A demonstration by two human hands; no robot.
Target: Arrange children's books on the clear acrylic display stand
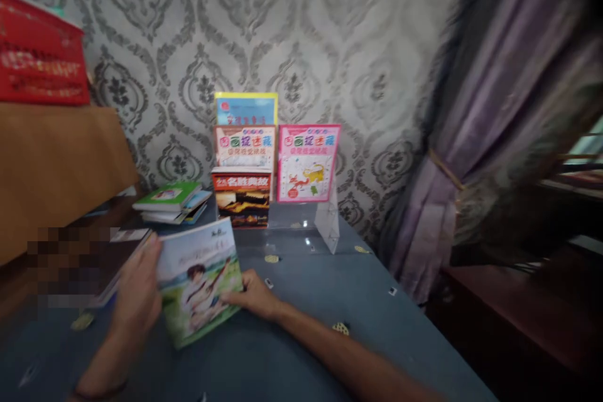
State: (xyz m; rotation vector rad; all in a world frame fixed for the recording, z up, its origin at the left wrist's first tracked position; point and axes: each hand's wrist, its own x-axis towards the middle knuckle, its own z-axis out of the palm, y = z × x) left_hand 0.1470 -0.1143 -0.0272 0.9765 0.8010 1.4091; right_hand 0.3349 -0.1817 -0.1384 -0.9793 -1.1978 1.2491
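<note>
A paperback book (200, 282) is tilted above the table, its cover showing a figure playing a guitar on grass under a pale sky. My right hand (252, 295) pinches its right edge, thumb on the front cover and fingers mostly behind. Along the left edge, my left hand (139, 289) is closed around the book, slightly blurred. Beyond it stands a clear tiered book rack (327, 226). On the rack are a dark book with a red title band (242, 201), a white-covered book (245, 146), a yellow-bordered blue book (247, 110) and a pink-bordered book (308, 163).
Left of the rack lies a small pile of books with a green one (167, 196) on top. A dark book (117, 264) lies nearer, partly pixelated. A red box (42, 50) sits on a brown cardboard box (61, 169). Purple curtains (490, 107) hang beyond the table's right edge.
</note>
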